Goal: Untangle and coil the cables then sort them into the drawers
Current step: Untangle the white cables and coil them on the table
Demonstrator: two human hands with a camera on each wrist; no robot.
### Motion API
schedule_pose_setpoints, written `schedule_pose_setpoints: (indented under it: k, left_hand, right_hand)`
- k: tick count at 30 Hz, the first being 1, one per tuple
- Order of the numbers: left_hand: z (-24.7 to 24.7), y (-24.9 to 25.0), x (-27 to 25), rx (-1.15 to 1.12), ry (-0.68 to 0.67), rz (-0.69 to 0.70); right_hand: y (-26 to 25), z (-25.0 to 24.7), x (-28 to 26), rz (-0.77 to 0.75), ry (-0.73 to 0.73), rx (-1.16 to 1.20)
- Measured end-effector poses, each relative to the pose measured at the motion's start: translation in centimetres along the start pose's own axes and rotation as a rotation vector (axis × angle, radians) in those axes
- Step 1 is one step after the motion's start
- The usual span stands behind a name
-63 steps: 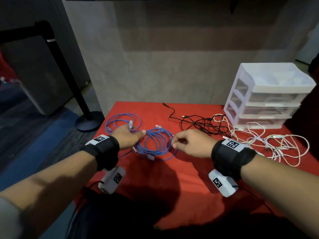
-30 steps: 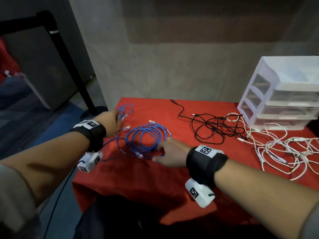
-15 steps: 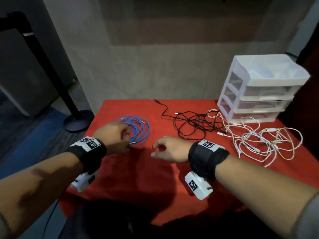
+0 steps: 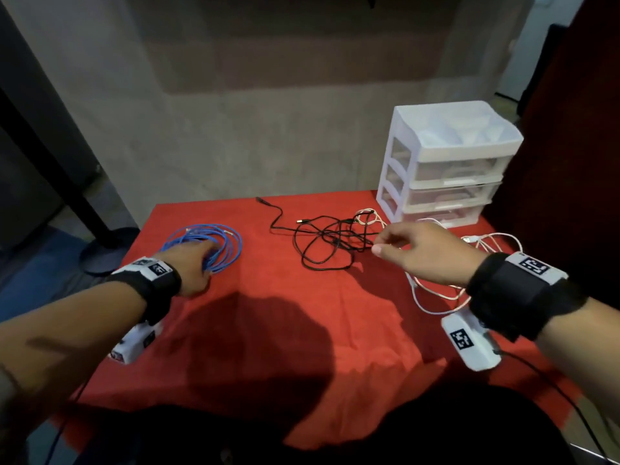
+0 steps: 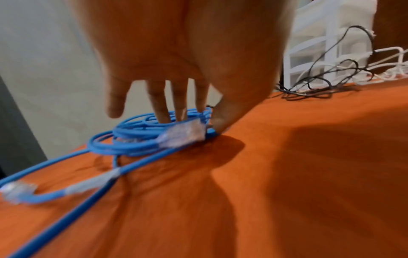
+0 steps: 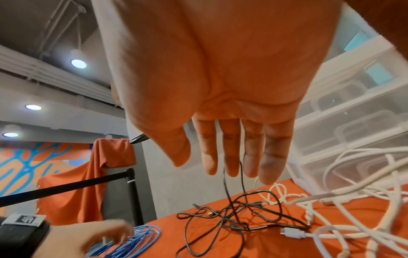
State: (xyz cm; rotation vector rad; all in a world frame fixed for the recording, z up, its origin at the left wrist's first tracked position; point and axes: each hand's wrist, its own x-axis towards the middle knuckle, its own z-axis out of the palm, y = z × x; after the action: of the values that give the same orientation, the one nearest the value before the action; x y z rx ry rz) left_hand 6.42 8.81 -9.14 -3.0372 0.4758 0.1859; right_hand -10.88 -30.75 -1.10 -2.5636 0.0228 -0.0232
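Observation:
A blue network cable (image 4: 228, 246) lies coiled at the back left of the red-covered table (image 4: 285, 313). My left hand (image 4: 191, 266) rests on its near edge. In the left wrist view straight fingers (image 5: 163, 113) touch inside the coil (image 5: 132, 139) and the thumb stands just outside it. My right hand (image 4: 379, 248) hovers over the tangled black cable (image 4: 322, 243), fingers (image 6: 229, 157) straight and spread. A black loop (image 6: 232, 227) rises toward them; I cannot tell if they touch. White cables (image 4: 436, 290) lie tangled under the right wrist. The white three-drawer unit (image 4: 449, 162) has its drawers shut.
A black post with a round base (image 4: 104, 253) stands on the floor off the table's left edge. A grey wall runs right behind the table. The drawer unit fills the back right corner. Bare red cloth covers the near half of the table.
The left hand gathered the blue cable into a coil and set it further back left. The right hand left the blue cable and moved right, over the black tangle.

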Motion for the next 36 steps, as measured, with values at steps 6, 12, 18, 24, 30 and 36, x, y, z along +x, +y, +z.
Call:
schedule_pose_setpoints:
  k: [6,12,18,24,30,36]
  left_hand:
    - [-3.0,9.5,2.0,-0.095,0.313,0.213]
    - [-3.3,21.0,6.0,-0.077,-0.022,0.402]
    - [-1.6,24.3,8.1,0.048,-0.077,0.267]
    - [-1.9,22.2,8.3,0.091,-0.104,0.303]
    - [-4.1,16.8,6.2,-0.151,0.01,0.265]
    - [-11.1,9.4,4.8,-0.218,0.137,0.161]
  right_hand:
    - [1.0,1.7,3.0,0.106,0.119,0.017]
    - [1.3,4.5,6.3,0.169,0.081,0.025]
    - [3.8,4.9,5.9,0.233,0.048,-0.002]
    - [5.8,6.1,6.2,0.253,-0.033,-0.061]
    - [6.0,6.0,6.7,0.229,-0.105,-0.144]
    - [6.0,5.9,6.8,0.219,-0.101,-0.121]
